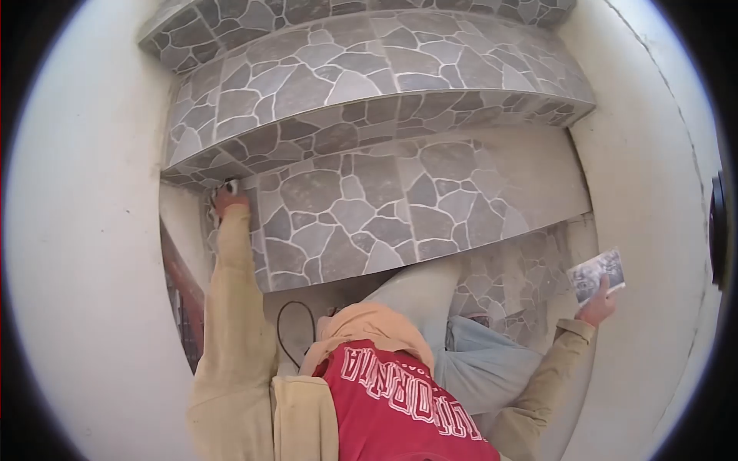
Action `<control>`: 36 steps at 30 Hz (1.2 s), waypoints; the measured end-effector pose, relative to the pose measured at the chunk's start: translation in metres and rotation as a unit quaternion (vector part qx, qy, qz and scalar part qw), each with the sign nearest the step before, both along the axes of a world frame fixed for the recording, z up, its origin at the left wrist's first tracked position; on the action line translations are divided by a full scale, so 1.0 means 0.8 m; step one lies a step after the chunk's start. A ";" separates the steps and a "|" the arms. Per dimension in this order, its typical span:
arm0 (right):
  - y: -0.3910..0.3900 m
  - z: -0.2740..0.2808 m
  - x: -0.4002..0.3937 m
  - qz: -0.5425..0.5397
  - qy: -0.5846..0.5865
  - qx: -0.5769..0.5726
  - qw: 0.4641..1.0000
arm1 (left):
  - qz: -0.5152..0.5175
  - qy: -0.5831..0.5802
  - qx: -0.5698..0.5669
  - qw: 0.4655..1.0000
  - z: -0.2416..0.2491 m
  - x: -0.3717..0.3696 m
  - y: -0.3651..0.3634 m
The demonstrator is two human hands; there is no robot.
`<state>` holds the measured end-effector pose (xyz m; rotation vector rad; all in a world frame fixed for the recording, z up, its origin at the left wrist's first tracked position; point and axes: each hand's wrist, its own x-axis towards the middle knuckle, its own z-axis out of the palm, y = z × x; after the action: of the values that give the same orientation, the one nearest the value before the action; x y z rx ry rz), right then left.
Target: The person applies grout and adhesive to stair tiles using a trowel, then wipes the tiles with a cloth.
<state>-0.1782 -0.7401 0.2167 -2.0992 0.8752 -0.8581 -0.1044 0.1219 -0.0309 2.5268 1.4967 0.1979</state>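
My left hand (229, 201) reaches into the far left corner of a stone-patterned step (338, 215), close to the foot of the riser. Its fingers are closed around a small dark and white object (232, 186), too small and partly covered to name. Off to the right, near the wall, my right hand (596, 306) grips a flat rectangular printed packet (596, 276). The packet has a greyish picture on its face, and one finger lies across it.
More steps with the same pattern (330, 61) rise ahead. The right end of the nearest step has a plain beige patch (538, 169). Pale walls (84, 230) flank both sides. A dark looped cable (280, 326) stands near my legs, and a reddish-brown strip (181, 269) runs along the left.
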 end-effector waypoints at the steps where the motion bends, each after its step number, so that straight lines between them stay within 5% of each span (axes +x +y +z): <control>1: 0.013 0.006 0.004 0.022 -0.051 0.028 0.998 | -0.049 0.006 0.025 0.998 0.001 0.015 -0.036; 3: 0.037 0.020 0.012 0.056 -0.100 0.056 0.992 | -0.170 0.181 0.031 0.968 0.081 0.041 -0.180; 4: 0.048 0.031 0.017 0.068 -0.140 0.116 0.981 | -0.214 0.135 0.100 0.962 -0.001 0.064 -0.206; 5: 0.053 0.039 0.020 0.077 -0.180 0.175 0.965 | -0.238 0.126 0.084 0.959 0.057 0.079 -0.292; 6: 0.045 0.035 0.027 0.080 -0.189 0.174 0.963 | -0.303 0.164 0.074 0.936 0.056 0.105 -0.351; 9: 0.025 0.022 0.033 0.050 -0.143 0.116 0.982 | -0.238 -0.017 0.003 0.971 0.047 0.184 -0.528; 11: 0.048 0.022 0.039 0.066 -0.073 0.024 0.995 | -0.390 -0.069 -0.256 0.882 0.035 0.222 -0.573; 13: 0.057 0.019 0.041 0.105 -0.099 0.030 0.989 | -0.558 -0.191 -0.328 0.738 0.108 0.198 -0.600; 16: 0.048 0.017 0.037 0.129 -0.080 0.056 0.987 | -0.535 -0.360 -0.346 0.681 0.150 0.149 -0.560; 18: 0.037 0.014 0.022 0.108 -0.041 0.076 0.990 | -0.525 -0.395 -0.250 0.712 0.172 0.088 -0.472; 20: 0.032 0.013 0.020 0.121 -0.121 0.151 0.974 | -0.487 -0.359 -0.070 0.793 0.166 0.012 -0.353; 21: 0.035 0.018 0.019 0.105 -0.118 0.159 0.974 | -0.370 -0.341 -0.077 0.861 0.153 -0.032 -0.307; 22: 0.044 0.028 0.019 0.115 -0.125 0.184 0.968 | -0.315 -0.210 -0.002 0.926 0.133 -0.072 -0.244; 23: 0.051 0.035 0.018 0.123 -0.131 0.207 0.962 | -0.251 -0.229 0.016 0.941 0.103 -0.110 -0.189; 24: 0.060 0.042 0.019 0.125 -0.124 0.205 0.963 | -0.171 -0.059 -0.019 0.983 0.080 -0.154 -0.140; 27: 0.056 0.030 0.024 0.170 -0.141 0.152 0.963 | -0.039 0.054 -0.043 0.997 -0.063 -0.243 -0.066; 28: 0.053 0.029 0.023 0.157 -0.112 0.138 0.972 | -0.058 0.059 -0.046 0.996 -0.067 -0.224 -0.085; 30: 0.055 0.031 0.019 0.137 -0.076 0.121 0.980 | -0.283 0.106 -0.110 0.947 -0.052 -0.177 -0.169; 31: 0.058 0.032 0.019 0.155 -0.094 0.114 0.977 | -0.419 0.287 -0.016 0.861 0.040 -0.127 -0.275; 32: 0.060 0.034 0.018 0.173 -0.115 0.106 0.972 | -0.535 0.217 0.050 0.815 0.007 -0.107 -0.313; 33: 0.058 0.035 0.015 0.170 -0.121 0.096 0.973 | -0.474 0.088 -0.012 0.876 -0.046 -0.083 -0.366; 34: 0.057 0.034 0.014 0.159 -0.123 0.094 0.975 | -0.616 0.177 0.064 0.765 0.007 -0.051 -0.446; 35: 0.054 0.036 0.011 0.139 -0.113 0.082 0.980 | -0.601 0.003 -0.021 0.799 -0.044 -0.030 -0.504; 36: 0.051 0.041 0.009 0.117 -0.106 0.067 0.985 | -0.535 -0.027 -0.173 0.826 0.054 -0.016 -0.597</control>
<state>-0.1710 -0.6991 0.2492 -1.9070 0.5456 -0.8532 -0.1168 -0.3554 0.0121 2.5686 -0.0804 -0.1670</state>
